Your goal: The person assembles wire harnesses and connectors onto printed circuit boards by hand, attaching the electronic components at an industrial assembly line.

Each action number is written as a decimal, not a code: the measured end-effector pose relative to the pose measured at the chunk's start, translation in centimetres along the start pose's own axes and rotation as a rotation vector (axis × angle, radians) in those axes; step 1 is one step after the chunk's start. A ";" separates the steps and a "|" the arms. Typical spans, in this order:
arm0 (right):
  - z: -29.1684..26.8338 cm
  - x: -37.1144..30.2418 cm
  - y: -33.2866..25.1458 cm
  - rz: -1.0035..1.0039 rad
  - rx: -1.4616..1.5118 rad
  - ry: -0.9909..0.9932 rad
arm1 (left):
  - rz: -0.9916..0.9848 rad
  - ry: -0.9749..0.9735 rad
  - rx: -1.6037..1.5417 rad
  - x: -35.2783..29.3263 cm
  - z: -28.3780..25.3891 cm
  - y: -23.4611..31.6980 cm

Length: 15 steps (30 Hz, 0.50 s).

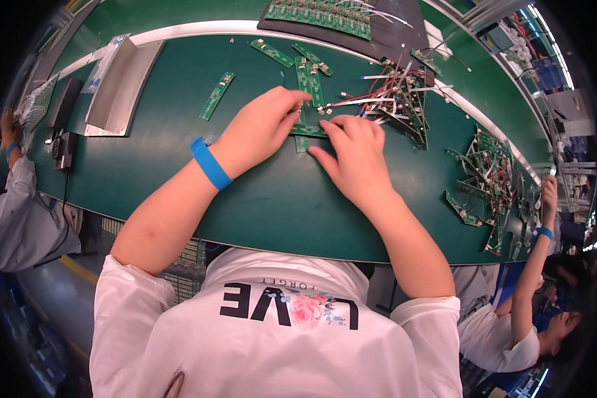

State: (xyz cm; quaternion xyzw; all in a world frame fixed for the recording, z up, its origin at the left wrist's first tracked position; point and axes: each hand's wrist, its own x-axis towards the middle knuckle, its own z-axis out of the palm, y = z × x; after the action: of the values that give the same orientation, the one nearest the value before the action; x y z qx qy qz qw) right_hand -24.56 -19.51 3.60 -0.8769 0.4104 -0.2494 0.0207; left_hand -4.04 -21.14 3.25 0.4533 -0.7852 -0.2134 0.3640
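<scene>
My left hand (264, 125), with a blue wristband (211, 163) on its wrist, pinches the left end of a narrow green circuit board (308, 121) lying on the green work surface (179, 159). My right hand (353, 154) presses its fingertips on the same board from the right, thumb stretched toward the left hand. A white flat cable (351, 101) runs off the board toward the right. The part of the board beneath my fingers is hidden.
A heap of wired green boards (401, 99) lies just right of my hands; another heap (489, 180) sits farther right. Loose strip boards (217, 95) and a panel of boards (320, 16) lie behind. A grey tray (116, 86) stands left. Another person's hand (548, 192) reaches in at right.
</scene>
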 end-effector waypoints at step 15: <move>-2.6 -0.2 -1.6 0.615 1.307 0.028 | -0.454 -0.084 -1.133 -1.7 -1.4 3.8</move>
State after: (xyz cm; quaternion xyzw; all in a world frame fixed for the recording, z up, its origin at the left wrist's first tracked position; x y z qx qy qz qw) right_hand -24.70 -17.83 6.21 -0.5265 0.4059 -0.4382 0.6050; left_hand -4.56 -17.76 6.04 0.3363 -0.4472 -0.6877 0.4626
